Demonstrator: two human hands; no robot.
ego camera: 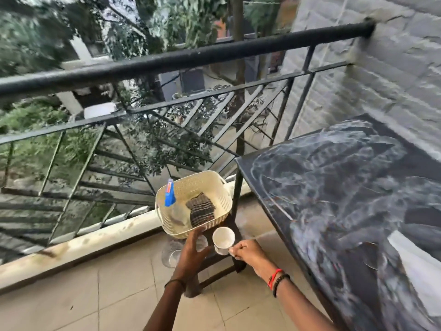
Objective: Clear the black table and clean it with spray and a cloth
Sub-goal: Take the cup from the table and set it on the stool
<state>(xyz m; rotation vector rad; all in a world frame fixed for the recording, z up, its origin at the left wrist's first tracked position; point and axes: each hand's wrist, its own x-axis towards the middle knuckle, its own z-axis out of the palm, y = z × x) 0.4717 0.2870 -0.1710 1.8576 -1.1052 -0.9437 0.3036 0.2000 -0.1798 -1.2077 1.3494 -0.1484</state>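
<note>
Two hands are seen low in the view, out over the tiled floor [95,295] of a balcony. A white cup [223,237] is pinched by its handle in the right hand [248,253], thumb and forefinger curled on it. The cup is held upright just beside the near corner of the basket [191,182]. The left hand [193,252] is spread wide, fingers straight, nothing gripped. Its fingertips are laid at the basket's near rim, though real contact cannot be told.

The basket, cream and slotted, is set on a dark stool [214,271]. Inside it the spray bottle [170,197] is propped against the left wall, its blue trigger head up above the rim. The striped cloth [202,211] is laid flat on the bottom to its right.

Clear glassware [170,253] is glimpsed left of the left hand, low by the stool; whether it is on the floor cannot be made out.

The table [334,187], black, is stretched along the right side against a grey wall [393,68], with its corner leg just beside the basket. Its top is covered in pale swirled streaks. A black railing [167,60] is run across behind, and trees [35,32] are seen beyond it.
</note>
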